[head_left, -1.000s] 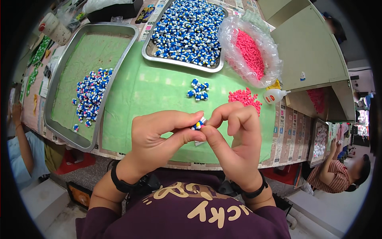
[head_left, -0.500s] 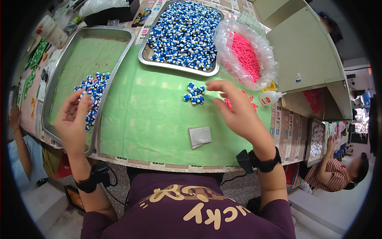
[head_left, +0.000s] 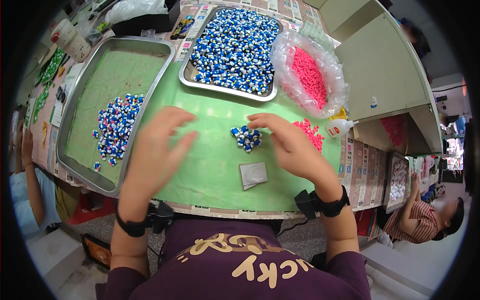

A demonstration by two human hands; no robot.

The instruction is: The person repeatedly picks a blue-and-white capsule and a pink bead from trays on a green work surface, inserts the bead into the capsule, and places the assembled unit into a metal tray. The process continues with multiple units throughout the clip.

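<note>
A small pile of blue-and-white pieces (head_left: 245, 138) lies on the green cloth (head_left: 210, 185). My right hand (head_left: 297, 150) hovers at the right of this pile, fingers loosely bent and apart, with nothing visible in them. My left hand (head_left: 159, 150) is blurred over the cloth, between the left tray (head_left: 64, 134) and the pile. Its thumb and fingers are spread and look empty. Inside that tray is a heap of blue-and-white pieces with pink bits (head_left: 119, 125). Loose pink pieces (head_left: 311, 133) lie beside my right hand, partly hidden by it.
A metal tray (head_left: 230, 94) full of blue-and-white pieces stands at the back. Right of it sits a plastic bag (head_left: 336, 75) of pink pieces. A white squeeze bottle (head_left: 339, 127) lies near a cabinet (head_left: 385, 65). A whitish square pad (head_left: 253, 175) rests in front. Co-workers sit at both sides.
My left hand has left the left tray and moved right over the cloth, opening from a pinch. My right hand has shifted slightly down and left. The small pile looks rearranged.
</note>
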